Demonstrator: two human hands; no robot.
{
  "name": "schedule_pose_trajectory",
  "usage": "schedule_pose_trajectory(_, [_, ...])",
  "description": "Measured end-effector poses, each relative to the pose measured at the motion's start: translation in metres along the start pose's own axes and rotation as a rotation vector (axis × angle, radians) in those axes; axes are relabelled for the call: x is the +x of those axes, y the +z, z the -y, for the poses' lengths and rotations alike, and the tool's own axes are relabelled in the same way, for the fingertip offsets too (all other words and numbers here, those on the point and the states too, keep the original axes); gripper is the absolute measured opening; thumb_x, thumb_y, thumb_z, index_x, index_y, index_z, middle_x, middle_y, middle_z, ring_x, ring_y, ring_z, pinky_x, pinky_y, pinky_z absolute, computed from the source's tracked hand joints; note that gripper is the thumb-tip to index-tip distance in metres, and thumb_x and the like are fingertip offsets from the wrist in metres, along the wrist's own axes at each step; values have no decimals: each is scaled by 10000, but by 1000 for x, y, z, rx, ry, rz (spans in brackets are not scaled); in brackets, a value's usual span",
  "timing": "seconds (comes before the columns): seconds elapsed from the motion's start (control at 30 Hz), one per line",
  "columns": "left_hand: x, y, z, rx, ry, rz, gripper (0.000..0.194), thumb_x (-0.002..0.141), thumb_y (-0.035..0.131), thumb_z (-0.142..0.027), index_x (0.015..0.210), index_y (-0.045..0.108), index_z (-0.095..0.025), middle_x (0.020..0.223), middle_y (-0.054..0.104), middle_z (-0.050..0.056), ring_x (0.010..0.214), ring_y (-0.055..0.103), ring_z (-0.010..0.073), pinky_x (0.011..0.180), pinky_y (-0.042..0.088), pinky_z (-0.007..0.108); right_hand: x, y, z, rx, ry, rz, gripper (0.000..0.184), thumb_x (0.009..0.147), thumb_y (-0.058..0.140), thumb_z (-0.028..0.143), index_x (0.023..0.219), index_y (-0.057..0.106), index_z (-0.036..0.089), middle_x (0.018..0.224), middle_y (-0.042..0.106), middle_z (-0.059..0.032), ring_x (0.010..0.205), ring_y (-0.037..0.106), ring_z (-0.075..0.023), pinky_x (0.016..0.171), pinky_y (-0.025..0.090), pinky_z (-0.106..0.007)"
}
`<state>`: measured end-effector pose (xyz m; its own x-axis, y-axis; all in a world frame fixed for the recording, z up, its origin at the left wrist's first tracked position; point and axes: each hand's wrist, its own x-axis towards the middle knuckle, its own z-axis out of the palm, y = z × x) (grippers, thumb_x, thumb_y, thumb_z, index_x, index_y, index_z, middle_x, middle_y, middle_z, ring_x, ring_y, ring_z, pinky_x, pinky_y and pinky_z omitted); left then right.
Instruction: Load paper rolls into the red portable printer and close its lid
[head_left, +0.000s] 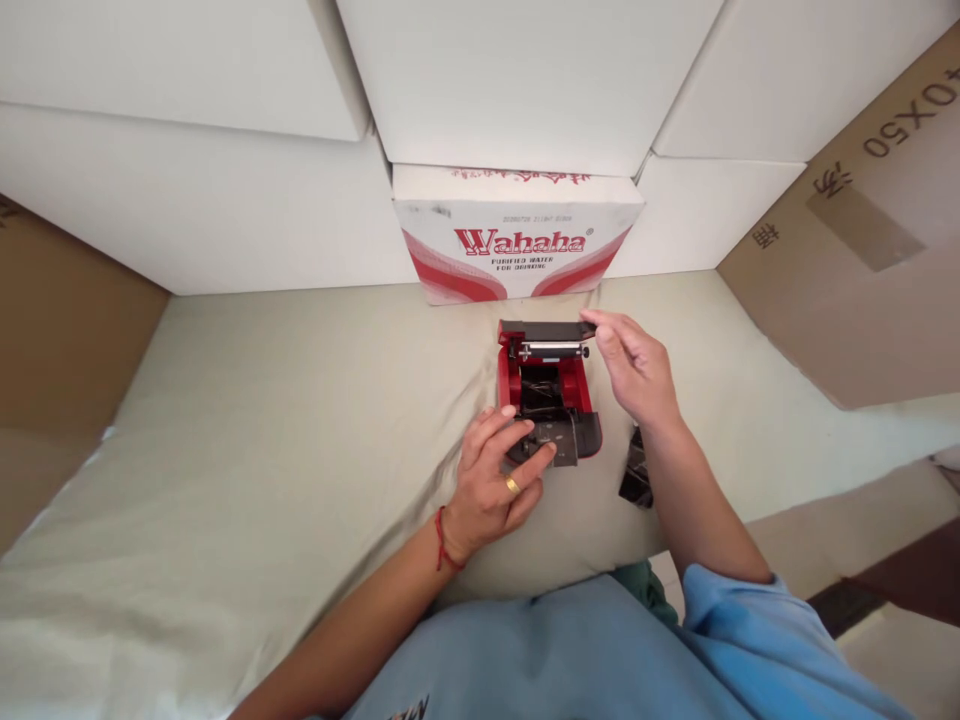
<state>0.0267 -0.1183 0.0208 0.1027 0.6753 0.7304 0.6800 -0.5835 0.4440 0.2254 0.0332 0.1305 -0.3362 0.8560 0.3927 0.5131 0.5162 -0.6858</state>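
A small red-and-black machine with a roller (553,350), which looks like a label printer, sits on the pale cloth with its hinged black lid (544,329) raised. Inside the red body (504,385) is a dark cavity with shiny black material. A dark, film-like strip (567,445) lies over the black front edge. My left hand (491,480), its fingers spread, rests fingertips on the strip and the front edge. My right hand (641,370) has thumb and fingers closed on the lid's right corner. What lies under my left fingers is partly hidden.
A black shiny packet (637,472) lies beside my right forearm. Behind the machine stands a white-and-red Wahaha box (517,240) against large white boxes (525,85). Brown cardboard boxes flank both sides, one at the right (855,260) and one at the left (60,350).
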Motion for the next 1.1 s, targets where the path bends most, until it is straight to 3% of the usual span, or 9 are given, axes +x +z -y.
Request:
schedule_pose_trajectory(0.1, [0, -1, -1, 10, -9, 4, 657, 895, 734, -147, 1482, 672, -436, 1411, 698, 78, 1483, 567, 359, 1262, 496, 651, -22, -4, 5, -18, -17, -17, 473, 1157, 461, 545, 1303, 817, 270, 1377, 821, -95, 1345, 746, -238, 1231, 542, -473])
schedule_pose_trajectory(0.2, [0, 0, -2, 46, 14, -30, 639, 889, 730, -138, 1469, 688, -405, 1405, 694, 89, 1493, 553, 354, 1256, 513, 627, -49, -5, 1, -35, -69, 44, 358, 1151, 513, 417, 1261, 825, 279, 1368, 831, -78, 1367, 744, -241, 1286, 492, -533])
schedule_pose_trajectory(0.33, [0, 2, -1, 37, -4, -7, 641, 896, 727, -153, 1473, 679, -428, 1411, 694, 82, 1500, 561, 360, 1265, 494, 646, -74, 3, -2, -51, -65, 113, 310, 1124, 547, 345, 1254, 819, 274, 1412, 810, -88, 1447, 693, -262, 1256, 530, -577])
schedule_pose_trajectory(0.43, [2, 2, 2, -9, 10, 0, 678, 922, 707, -150, 1537, 620, -421, 1419, 701, 89, 1497, 593, 340, 1267, 493, 619, -77, 9, 5, -66, -31, 68, 300, 1121, 550, 340, 1254, 807, 262, 1428, 801, -103, 1459, 682, -262, 1244, 547, -567])
schedule_pose_trajectory(0.53, [7, -2, 7, -96, 32, -22, 779, 966, 690, -183, 1678, 445, -385, 1457, 717, 107, 1502, 622, 306, 1292, 467, 590, -76, 11, 16, -120, -4, 65, 290, 1122, 571, 378, 1233, 798, 237, 1413, 806, -128, 1447, 690, -279, 1239, 546, -559])
schedule_pose_trajectory(0.63, [12, -9, 12, -138, -33, -33, 788, 1029, 629, -249, 1740, 309, -367, 1547, 706, 110, 1543, 606, 295, 1348, 366, 619, -77, 9, 23, -228, 11, 141, 317, 1122, 581, 408, 1306, 763, 224, 1501, 755, -143, 1509, 636, -308, 1269, 496, -603])
schedule_pose_trajectory(0.73, [14, -15, 14, -133, -152, -18, 726, 1083, 534, -238, 1754, 277, -345, 1519, 742, 95, 1518, 638, 260, 1390, 269, 596, -81, 7, 27, -345, 10, 232, 375, 1121, 585, 415, 1419, 709, 224, 1614, 668, -147, 1570, 571, -324, 1296, 444, -643])
schedule_pose_trajectory(0.97, [19, -14, 9, -82, -217, -28, 638, 1093, 504, -212, 1711, 406, -335, 1365, 825, 48, 1364, 740, 239, 1352, 292, 511, -81, 2, 31, -437, -14, 311, 393, 1133, 553, 381, 1451, 705, 207, 1633, 647, -145, 1574, 567, -324, 1307, 426, -653])
schedule_pose_trajectory(1.1, [23, -12, 13, -139, -245, -71, 570, 1085, 525, -189, 1632, 508, -350, 1285, 849, 22, 1254, 777, 228, 1309, 363, 524, -80, 5, 24, -364, -32, 217, 334, 1134, 557, 354, 1367, 749, 212, 1547, 723, -130, 1508, 635, -319, 1282, 471, -639])
